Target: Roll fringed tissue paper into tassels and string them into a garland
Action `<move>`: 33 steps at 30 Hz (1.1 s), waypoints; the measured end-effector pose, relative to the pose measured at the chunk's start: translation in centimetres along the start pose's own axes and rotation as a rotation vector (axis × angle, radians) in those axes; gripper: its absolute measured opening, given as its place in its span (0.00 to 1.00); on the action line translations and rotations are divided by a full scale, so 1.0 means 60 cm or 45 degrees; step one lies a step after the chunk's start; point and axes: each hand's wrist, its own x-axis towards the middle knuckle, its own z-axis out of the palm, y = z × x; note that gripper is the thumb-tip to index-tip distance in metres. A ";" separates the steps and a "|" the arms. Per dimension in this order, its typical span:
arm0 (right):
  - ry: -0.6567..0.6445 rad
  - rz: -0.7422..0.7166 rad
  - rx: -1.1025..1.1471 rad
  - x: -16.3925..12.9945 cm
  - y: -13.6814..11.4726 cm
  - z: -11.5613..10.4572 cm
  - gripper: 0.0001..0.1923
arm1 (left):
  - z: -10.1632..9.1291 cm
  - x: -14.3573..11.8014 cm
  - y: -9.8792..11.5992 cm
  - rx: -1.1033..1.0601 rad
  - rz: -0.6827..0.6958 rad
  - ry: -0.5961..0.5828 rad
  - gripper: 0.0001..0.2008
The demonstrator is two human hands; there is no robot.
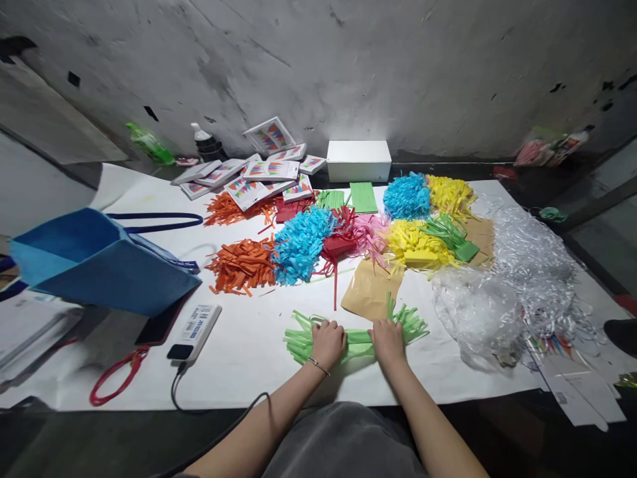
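Observation:
A light green fringed paper tassel lies across the white table in front of me, its cut strips fanning out at both ends. My left hand is closed over its left part, a thin bracelet on the wrist. Toward the other end, my right hand grips the same tassel with curled fingers. Between the hands the flat middle band shows. Just behind it lies a brown paper sheet.
Piles of orange, blue and yellow fringe spread behind. Clear plastic wrap and silvery shreds lie right. A blue bag and power bank sit left. Flat boxes and a white box stand near the wall.

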 end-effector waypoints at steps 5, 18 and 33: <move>-0.097 -0.341 0.020 -0.020 -0.014 -0.016 0.05 | -0.001 -0.002 -0.001 -0.009 0.018 0.009 0.11; -0.085 -0.365 0.060 -0.038 -0.032 0.013 0.07 | 0.005 -0.028 -0.020 -0.136 0.383 0.031 0.08; 0.036 -0.036 0.046 -0.055 -0.008 -0.004 0.06 | 0.002 -0.032 -0.016 -0.070 0.150 0.052 0.09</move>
